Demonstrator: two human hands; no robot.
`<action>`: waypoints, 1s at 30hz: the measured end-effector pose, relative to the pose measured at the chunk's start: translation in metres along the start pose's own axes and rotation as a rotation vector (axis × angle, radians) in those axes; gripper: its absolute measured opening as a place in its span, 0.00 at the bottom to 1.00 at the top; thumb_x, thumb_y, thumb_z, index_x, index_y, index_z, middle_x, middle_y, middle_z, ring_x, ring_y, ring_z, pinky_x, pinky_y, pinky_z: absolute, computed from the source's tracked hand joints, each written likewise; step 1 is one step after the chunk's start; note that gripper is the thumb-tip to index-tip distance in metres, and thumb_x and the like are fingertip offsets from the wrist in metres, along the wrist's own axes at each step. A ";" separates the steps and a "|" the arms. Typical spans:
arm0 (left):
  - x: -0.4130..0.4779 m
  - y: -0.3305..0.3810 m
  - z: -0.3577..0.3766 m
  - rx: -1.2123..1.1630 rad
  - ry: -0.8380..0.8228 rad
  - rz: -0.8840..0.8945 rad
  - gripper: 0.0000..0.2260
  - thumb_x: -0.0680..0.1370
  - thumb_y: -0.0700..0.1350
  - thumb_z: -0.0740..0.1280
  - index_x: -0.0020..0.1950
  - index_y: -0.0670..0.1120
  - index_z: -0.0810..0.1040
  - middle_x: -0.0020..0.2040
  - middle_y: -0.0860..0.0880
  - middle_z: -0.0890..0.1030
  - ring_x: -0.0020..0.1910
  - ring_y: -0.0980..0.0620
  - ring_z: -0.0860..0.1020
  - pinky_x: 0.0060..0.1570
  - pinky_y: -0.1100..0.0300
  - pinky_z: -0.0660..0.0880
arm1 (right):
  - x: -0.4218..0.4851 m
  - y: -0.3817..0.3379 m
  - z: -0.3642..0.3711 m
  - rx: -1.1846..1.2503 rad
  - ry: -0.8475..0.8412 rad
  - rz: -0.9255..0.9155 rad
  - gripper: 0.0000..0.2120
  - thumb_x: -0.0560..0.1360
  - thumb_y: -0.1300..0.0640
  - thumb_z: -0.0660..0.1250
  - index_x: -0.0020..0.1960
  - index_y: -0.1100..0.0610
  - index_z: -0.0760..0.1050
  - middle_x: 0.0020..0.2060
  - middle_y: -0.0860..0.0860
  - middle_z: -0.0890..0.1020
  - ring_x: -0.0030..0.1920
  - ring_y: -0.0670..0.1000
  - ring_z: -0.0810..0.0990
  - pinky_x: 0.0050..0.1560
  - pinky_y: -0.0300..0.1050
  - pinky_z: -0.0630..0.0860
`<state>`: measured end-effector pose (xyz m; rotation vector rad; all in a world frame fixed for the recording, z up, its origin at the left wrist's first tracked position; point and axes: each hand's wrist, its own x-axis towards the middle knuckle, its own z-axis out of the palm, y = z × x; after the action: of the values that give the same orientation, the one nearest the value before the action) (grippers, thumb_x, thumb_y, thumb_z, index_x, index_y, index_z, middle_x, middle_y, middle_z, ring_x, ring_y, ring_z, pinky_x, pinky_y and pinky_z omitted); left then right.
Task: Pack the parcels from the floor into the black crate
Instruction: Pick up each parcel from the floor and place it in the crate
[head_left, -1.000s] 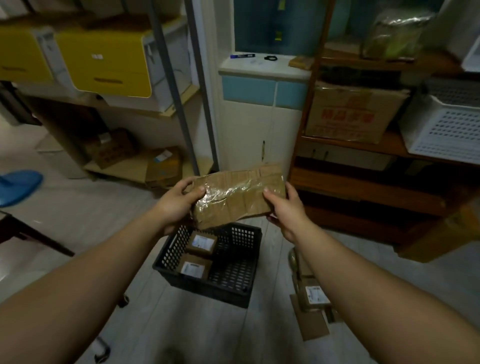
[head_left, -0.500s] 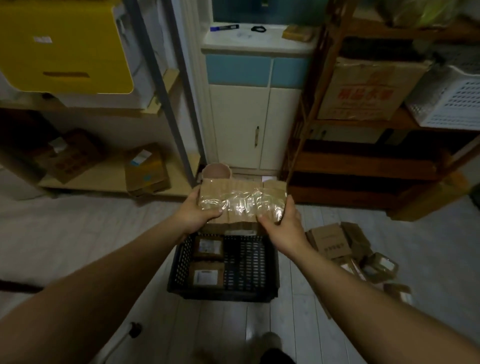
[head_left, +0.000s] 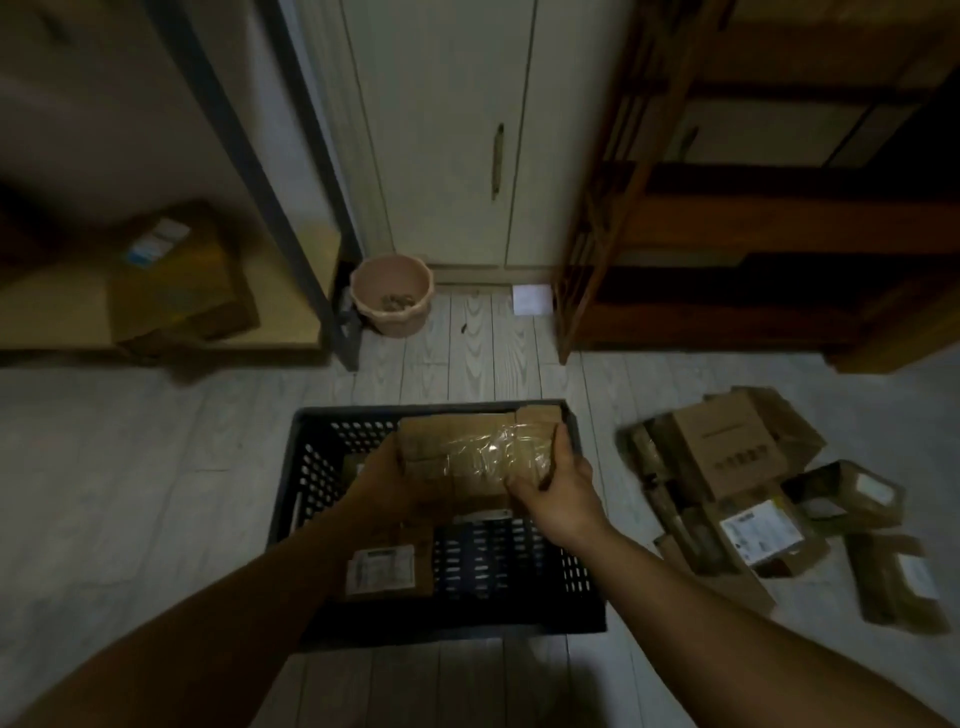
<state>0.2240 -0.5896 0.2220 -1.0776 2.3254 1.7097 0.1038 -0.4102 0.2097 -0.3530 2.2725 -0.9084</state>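
nearest, in the near left part of the black crate (head_left: 291, 525), one labelled parcel (head_left: 387, 566) lies flat. a little further, the taped parcel (head_left: 478, 452) is held low over the far half of the crate. the left grip (head_left: 382, 470) is clamped on its left end and the right grip (head_left: 558, 491) on its right end, with the fingers curled around the edges. the parcel is wide and its right end is near the far rim, so i think it can catch there and stay tilted. the shiny tape can also slip. further right, on the floor (head_left: 156, 467), the loose parcels (head_left: 727, 457) wait.
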 end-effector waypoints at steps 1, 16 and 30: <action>0.018 -0.024 0.012 0.027 -0.011 0.027 0.21 0.68 0.43 0.76 0.50 0.61 0.70 0.49 0.56 0.78 0.52 0.56 0.78 0.48 0.63 0.77 | 0.019 0.021 0.019 -0.004 0.012 0.015 0.46 0.73 0.44 0.68 0.76 0.42 0.37 0.71 0.55 0.59 0.65 0.58 0.69 0.63 0.49 0.66; 0.219 -0.265 0.129 0.602 -0.110 -0.101 0.51 0.69 0.60 0.71 0.75 0.55 0.34 0.76 0.41 0.52 0.70 0.41 0.63 0.66 0.49 0.64 | 0.219 0.197 0.169 0.058 0.043 0.167 0.46 0.71 0.50 0.71 0.75 0.38 0.40 0.69 0.57 0.59 0.63 0.60 0.69 0.59 0.52 0.70; 0.255 -0.321 0.149 0.924 0.073 0.139 0.47 0.71 0.63 0.67 0.76 0.48 0.41 0.78 0.44 0.47 0.76 0.42 0.40 0.71 0.40 0.41 | 0.267 0.230 0.208 0.030 0.054 0.165 0.47 0.73 0.53 0.70 0.74 0.37 0.36 0.73 0.58 0.54 0.67 0.60 0.67 0.57 0.48 0.70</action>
<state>0.1607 -0.6322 -0.2076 -0.7817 2.7612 0.4350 0.0404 -0.4743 -0.1900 -0.1270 2.2963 -0.8749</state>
